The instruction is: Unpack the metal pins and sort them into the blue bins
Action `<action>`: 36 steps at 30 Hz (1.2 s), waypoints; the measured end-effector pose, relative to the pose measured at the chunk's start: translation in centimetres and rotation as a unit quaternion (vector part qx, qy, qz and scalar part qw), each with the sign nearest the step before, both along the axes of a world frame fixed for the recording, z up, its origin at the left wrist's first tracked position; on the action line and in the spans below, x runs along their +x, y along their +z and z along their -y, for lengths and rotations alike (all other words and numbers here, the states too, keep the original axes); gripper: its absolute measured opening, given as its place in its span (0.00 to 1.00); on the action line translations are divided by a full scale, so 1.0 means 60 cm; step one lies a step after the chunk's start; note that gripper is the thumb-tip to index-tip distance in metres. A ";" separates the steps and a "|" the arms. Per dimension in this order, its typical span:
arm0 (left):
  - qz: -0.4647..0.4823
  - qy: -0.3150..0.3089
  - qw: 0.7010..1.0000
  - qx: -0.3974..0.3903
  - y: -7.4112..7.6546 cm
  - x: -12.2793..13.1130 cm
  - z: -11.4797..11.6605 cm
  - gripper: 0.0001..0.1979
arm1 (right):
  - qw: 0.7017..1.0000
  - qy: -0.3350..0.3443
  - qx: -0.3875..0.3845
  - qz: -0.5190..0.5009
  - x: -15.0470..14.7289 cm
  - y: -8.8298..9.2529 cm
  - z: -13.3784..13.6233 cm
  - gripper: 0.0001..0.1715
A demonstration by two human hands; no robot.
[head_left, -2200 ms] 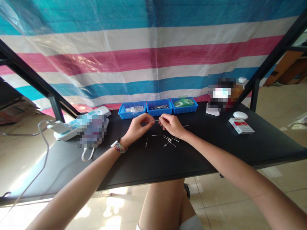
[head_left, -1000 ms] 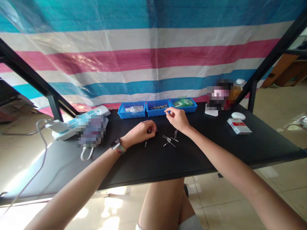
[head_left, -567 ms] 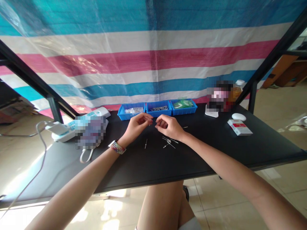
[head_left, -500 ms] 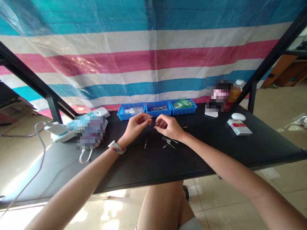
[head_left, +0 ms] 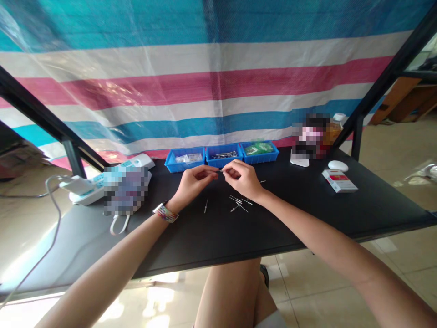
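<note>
Both my hands are raised a little above the black table (head_left: 307, 214), fingertips meeting. My left hand (head_left: 194, 183), with a beaded band on its wrist, pinches one end of a thin metal pin (head_left: 220, 171). My right hand (head_left: 241, 179) pinches at the same pin from the other side. Several loose metal pins (head_left: 239, 202) lie on the table just below my right hand, and a single pin (head_left: 205, 206) lies below my left. Behind my hands stand three blue bins (head_left: 221, 156); the middle one holds more pins.
A white power strip (head_left: 102, 180) with a cable sits at the left, next to a white strap (head_left: 116, 224). At the right are a red-and-white box (head_left: 338, 180), a white oval object (head_left: 337, 165) and a bottle (head_left: 332, 129). A striped tarp hangs behind.
My right hand reached to the middle blue bin, then came back to meet my left hand. Both hands now pinch a pin together; before that my left hand held it alone.
</note>
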State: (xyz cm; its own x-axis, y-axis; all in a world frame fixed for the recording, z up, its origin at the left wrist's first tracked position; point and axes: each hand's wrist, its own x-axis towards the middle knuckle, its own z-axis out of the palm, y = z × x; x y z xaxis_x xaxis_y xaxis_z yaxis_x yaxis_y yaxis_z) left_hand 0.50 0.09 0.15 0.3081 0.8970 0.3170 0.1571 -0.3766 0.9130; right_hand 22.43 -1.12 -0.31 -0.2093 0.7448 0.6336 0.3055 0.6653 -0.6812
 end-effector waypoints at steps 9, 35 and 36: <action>-0.061 0.026 0.994 0.087 -0.001 -0.006 -0.003 0.16 | 0.979 0.044 -0.170 -0.108 0.000 -0.016 -0.018 0.26; -0.097 0.013 0.994 0.038 -0.007 -0.008 -0.009 0.25 | 0.992 0.010 -0.098 -0.084 0.000 -0.011 -0.024 0.06; -0.106 0.007 0.994 0.036 -0.007 -0.009 -0.008 0.23 | 0.993 -0.013 -0.082 -0.084 0.002 -0.008 -0.033 0.06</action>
State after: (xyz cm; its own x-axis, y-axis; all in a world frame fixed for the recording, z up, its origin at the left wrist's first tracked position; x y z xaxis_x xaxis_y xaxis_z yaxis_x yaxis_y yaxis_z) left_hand -0.01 0.59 -0.26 0.3630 0.8790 0.3092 0.3483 -0.4358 0.8300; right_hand 22.53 0.84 -0.81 -0.0909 0.8448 0.5273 0.1938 0.5344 -0.8227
